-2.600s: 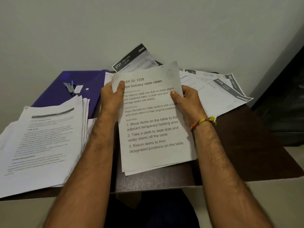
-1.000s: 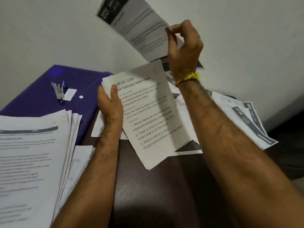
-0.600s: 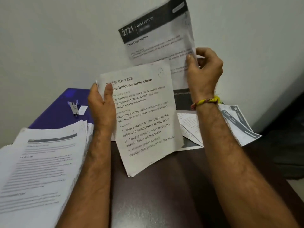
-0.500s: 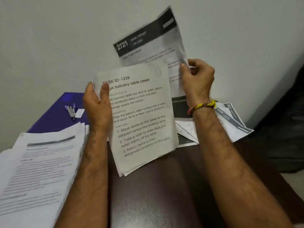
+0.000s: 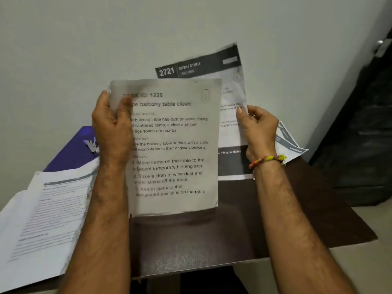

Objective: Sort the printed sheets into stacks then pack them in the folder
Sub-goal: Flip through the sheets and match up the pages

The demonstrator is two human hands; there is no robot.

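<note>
My left hand [image 5: 112,128] grips the left edge of a thin stack of sheets headed "1228" [image 5: 176,145], held upright above the dark table [image 5: 212,240]. My right hand [image 5: 257,129] pinches the right edge of a sheet with a dark "2721" header [image 5: 203,67], held just behind that stack. A thick pile of printed sheets [image 5: 46,219] lies on the table's left side. The purple folder [image 5: 72,153] lies flat at the back left, partly under that pile. More sheets with dark headers [image 5: 290,143] lie at the back right, mostly hidden by my right hand.
A small metal stapler [image 5: 92,145] rests on the folder. The wall stands directly behind the table. A dark door [image 5: 360,124] is at the right. The table's front edge is close to me.
My right hand lifted the "2721" sheet from the back pile, raised it high, then lowered it behind the "1228" stack. My left hand tilted that stack up off the table.
</note>
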